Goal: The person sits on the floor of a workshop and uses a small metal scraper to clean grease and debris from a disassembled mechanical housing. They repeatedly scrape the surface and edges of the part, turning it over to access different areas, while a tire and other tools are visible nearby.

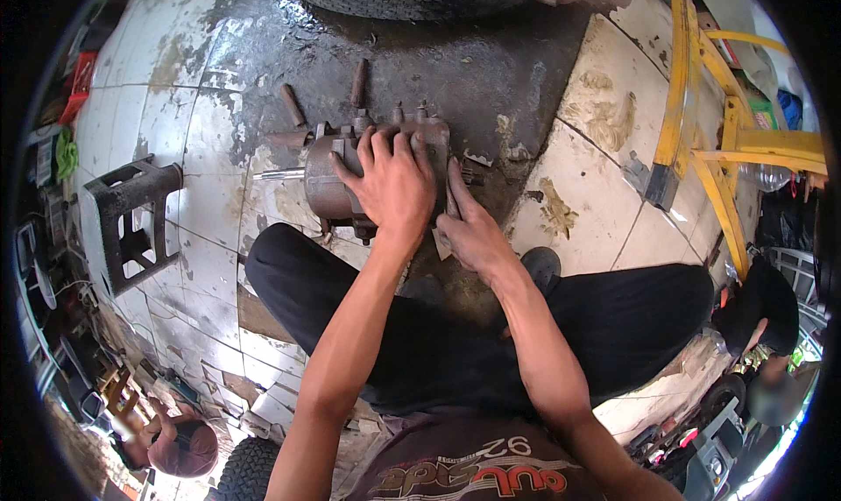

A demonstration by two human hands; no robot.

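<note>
Floor (569,159) carries metal casing (326,188), set before seated person's legs (626,317). Left hand (396,177) lies spread, palm-down on casing's top, not clenched; firm downward pressure should steady it. Right hand (476,231) at casing's right end, grasp unclear; best worked gently along edge. Shaft (279,175) juts left; best kept unknocked.

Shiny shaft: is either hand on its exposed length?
No, the shiny shaft juts uncovered from the left end of the metal housing.

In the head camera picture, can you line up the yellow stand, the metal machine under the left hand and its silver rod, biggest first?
1. Yellow stand
2. Metal machine, partly hidden by the left hand
3. Silver rod
</note>
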